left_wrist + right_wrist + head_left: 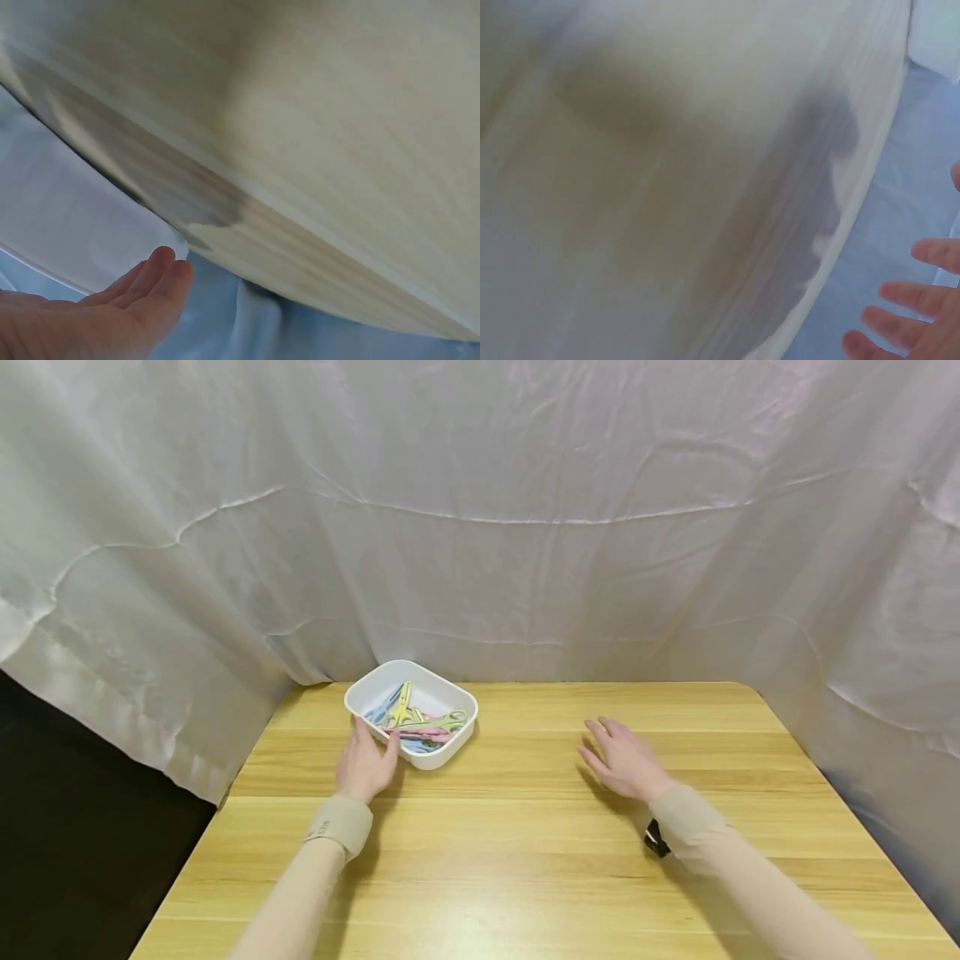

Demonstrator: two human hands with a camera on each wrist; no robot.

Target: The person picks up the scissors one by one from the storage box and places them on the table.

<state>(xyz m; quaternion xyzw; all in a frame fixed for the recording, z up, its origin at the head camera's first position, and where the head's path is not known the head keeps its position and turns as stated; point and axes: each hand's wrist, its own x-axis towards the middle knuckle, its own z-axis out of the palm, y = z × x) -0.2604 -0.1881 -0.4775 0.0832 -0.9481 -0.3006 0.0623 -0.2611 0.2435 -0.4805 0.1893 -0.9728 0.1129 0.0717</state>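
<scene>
At the back left of the table stands a white plastic bin (431, 761) holding several pastel scissors. A yellow pair (401, 708) leans up in it, with green scissors (433, 724) lying across pink and blue ones. My left hand (365, 768) is at the bin's near left side, thumb and fingers spread, fingertips right at the rim. In the left wrist view, the straight fingers of that hand (120, 311) overlap the bin's outer wall (71, 217). My right hand (624, 762) hovers over the table on the right, fingers spread, holding nothing.
The wooden table (517, 852) has light planks and rounded far corners. Pale grey curtains (525, 585) hang along its back and sides. A dark area (75, 827) lies beyond the left edge. A black strap (656, 840) shows at the right wrist.
</scene>
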